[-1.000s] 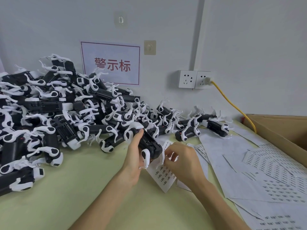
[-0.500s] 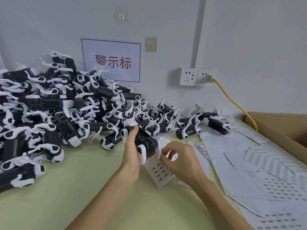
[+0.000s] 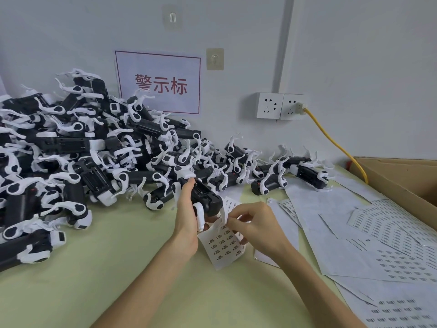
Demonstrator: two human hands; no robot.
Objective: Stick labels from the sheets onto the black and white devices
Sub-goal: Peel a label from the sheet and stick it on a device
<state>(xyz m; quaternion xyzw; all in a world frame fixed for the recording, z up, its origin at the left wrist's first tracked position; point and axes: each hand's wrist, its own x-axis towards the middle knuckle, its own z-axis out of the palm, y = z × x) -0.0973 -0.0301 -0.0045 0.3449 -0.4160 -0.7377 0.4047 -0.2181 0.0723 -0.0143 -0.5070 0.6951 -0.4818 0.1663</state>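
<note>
The pale green counter point(image 3: 118, 268) carries a big pile of black and white devices point(image 3: 82, 157) along the wall on the left, and loose label sheets point(image 3: 354, 233) fan out over its right side. Just in front of the pile's near edge, one device point(image 3: 207, 197) sits in the left hand point(image 3: 186, 216). The thumb runs up the device's side while the other fingers wrap underneath, mostly hidden. A small label strip point(image 3: 222, 247) hangs below that device, its lower end near the counter. The right hand point(image 3: 255, 223) comes in from the right with the wrist low and its fingers point(image 3: 236, 224) curled. The tips pinch at the strip's top edge, seemingly working a label free, though the label itself is too small to make out. The risks lie in that pinch. A label may tear or fold onto itself if pulled at a sharp angle. The backing may lift with it, since the strip looks barely restrained. The label may also land crooked if the left hand's grip shifts.
</note>
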